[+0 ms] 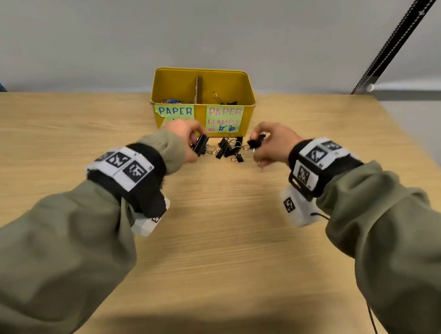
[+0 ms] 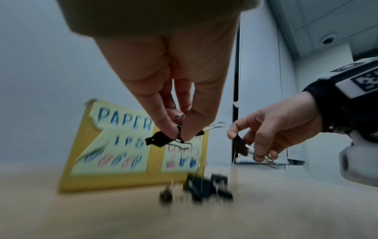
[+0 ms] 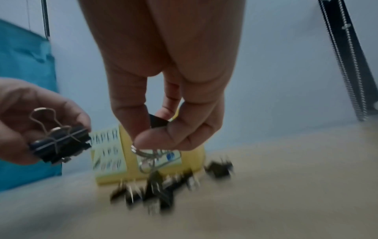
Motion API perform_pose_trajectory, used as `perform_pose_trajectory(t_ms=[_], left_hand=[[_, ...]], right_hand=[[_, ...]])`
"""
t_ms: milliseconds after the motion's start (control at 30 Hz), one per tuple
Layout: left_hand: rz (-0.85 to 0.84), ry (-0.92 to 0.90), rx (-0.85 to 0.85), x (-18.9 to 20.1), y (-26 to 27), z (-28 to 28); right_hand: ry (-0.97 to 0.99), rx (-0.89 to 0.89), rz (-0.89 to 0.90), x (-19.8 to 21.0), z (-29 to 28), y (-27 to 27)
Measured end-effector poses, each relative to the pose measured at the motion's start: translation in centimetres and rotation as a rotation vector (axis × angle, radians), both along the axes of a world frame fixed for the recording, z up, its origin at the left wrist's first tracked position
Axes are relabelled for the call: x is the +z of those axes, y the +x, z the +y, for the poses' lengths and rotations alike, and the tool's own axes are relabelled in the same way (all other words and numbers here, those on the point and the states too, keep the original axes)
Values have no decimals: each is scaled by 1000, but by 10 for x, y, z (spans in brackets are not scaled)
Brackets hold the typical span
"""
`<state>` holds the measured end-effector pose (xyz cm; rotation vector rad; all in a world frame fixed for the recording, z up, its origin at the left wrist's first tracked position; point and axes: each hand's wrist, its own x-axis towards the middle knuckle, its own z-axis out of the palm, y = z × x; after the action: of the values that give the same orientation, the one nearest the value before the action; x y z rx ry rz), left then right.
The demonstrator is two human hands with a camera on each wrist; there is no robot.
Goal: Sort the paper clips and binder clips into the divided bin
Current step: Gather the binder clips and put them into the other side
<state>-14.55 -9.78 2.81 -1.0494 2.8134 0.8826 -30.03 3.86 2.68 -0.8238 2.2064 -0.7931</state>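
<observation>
- My left hand point(image 1: 187, 140) pinches a black binder clip point(image 1: 200, 144) between thumb and fingertips; in the left wrist view its wire handles stick out sideways, so its long axis lies roughly level.
- My right hand point(image 1: 271, 139) pinches a smaller clip point(image 1: 256, 142) by its black body, thumb against fingers, with the wire loops hanging down below the thumb in the right wrist view.
- Both held clips are lifted clear of the bench point(image 1: 222, 236), above the pile point(image 1: 230, 150) of black clips that lies just in front of the bin point(image 1: 242, 81).
- The yellow bin stands straight ahead of both hands, its cardboard divider point(image 1: 198, 89) running front to back. The left compartment holds coloured paper clips point(image 1: 171, 100); the right one, labelled "PAPER CLAMPS", already holds a few binder clips.
- The relation that matters, I judge: both held clips belong in the right compartment, which lies forward and up from my hands. My right hand is just in front of that side. My left hand sits before the left label, so it must cross rightward past the divider, or its clip lands among the paper clips.
- I see no loose paper clips on the bench, though blur makes the pile hard to read.
</observation>
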Motion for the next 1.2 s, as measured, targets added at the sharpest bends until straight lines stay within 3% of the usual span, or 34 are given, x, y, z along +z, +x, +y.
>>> perform_pose_trajectory(t_ms=[200, 300, 433, 600, 667, 800, 1000, 1200], left_hand=[[401, -67, 64, 65, -48, -22], [418, -80, 73, 83, -70, -26], [275, -41, 68, 66, -71, -33], [295, -216, -7, 33, -34, -14], [142, -140, -56, 17, -25, -3], [-329, -90, -45, -10, -26, 7], [-330, -53, -75, -19, -49, 24], [-329, -6, -24, -30, -64, 25]], right_hand=[[-418, -24, -1, 80, -51, -3], [-510, -41, 61, 90, -75, -5], [-254, 44, 265, 73, -77, -11], [-167, -257, 381, 30, -40, -38], [-4, -185, 281, 11, -29, -43], [236, 38, 132, -11, -25, -29], [352, 134, 419, -38, -33, -9], [412, 266, 465, -42, -38, -4]])
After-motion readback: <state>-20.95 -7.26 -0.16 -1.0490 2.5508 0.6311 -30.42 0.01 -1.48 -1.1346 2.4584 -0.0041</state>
